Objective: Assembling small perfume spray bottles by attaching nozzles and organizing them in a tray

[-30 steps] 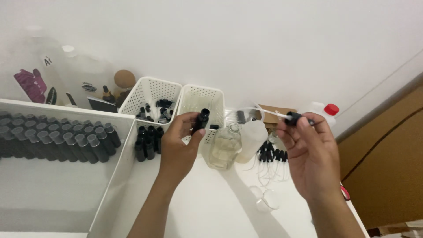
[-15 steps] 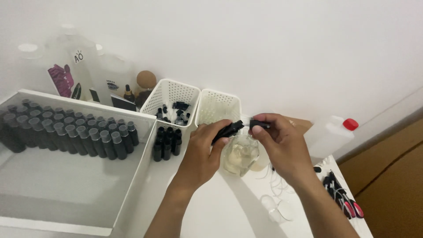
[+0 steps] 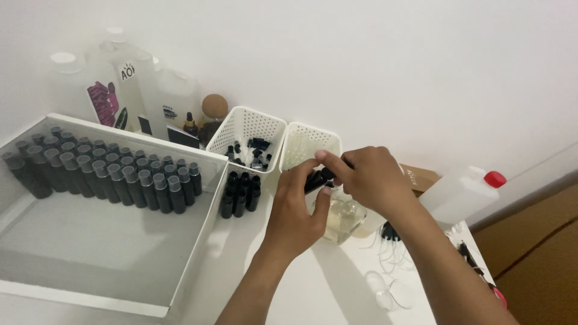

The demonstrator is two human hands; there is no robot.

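Observation:
My left hand (image 3: pixel 293 212) grips a small black bottle (image 3: pixel 315 180), held tilted above a clear glass flask (image 3: pixel 345 218) with pale liquid. My right hand (image 3: pixel 365 179) meets it from the right, its fingers closed over the bottle's top end, where a black cap is mostly hidden. Both hands hover over the white table just in front of two white perforated baskets (image 3: pixel 245 131).
A large white tray (image 3: pixel 194 241) at left holds rows of several dark bottles (image 3: pixel 108 173). More black bottles (image 3: pixel 239 194) stand by the baskets. Big plastic jugs (image 3: pixel 129 84) line the wall. A white jug with a red cap (image 3: pixel 461 191) lies at right beside thin tubes (image 3: pixel 391 256).
My hands, apart a second ago with bottle in the left and a cap piece in the right, have come together over the flask. The view has shifted right and closer.

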